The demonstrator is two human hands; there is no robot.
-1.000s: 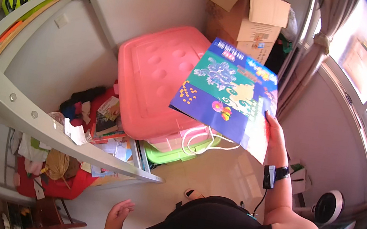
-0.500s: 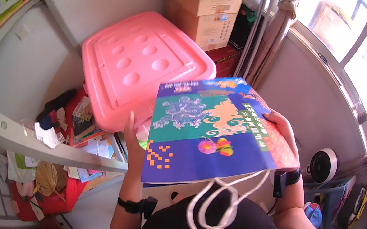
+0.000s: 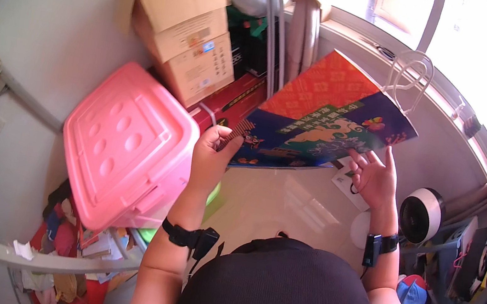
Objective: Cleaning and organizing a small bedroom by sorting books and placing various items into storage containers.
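A flat paper gift bag [image 3: 318, 122], blue, green and red with printed patterns, hangs tilted in front of me. White cord handles [image 3: 411, 80] stick up from its upper right end. My left hand [image 3: 212, 153] grips the bag's lower left corner between thumb and fingers. On the other side my right hand [image 3: 374, 178] is open, its fingers spread against the bag's lower edge and the palm showing. Both wrists wear black straps with a small device.
A large pink lidded storage bin [image 3: 129, 147] stands at the left, with cardboard boxes [image 3: 192, 35] behind it on a red box [image 3: 241, 104]. A bed rail [image 3: 48, 261] crosses the lower left. At the right are a white and black fan [image 3: 421, 215] and the window ledge [image 3: 363, 40].
The paper bag has been turned, so its handles moved from the near side to the upper right. My right hand has loosened and opened. My view has swung to the right.
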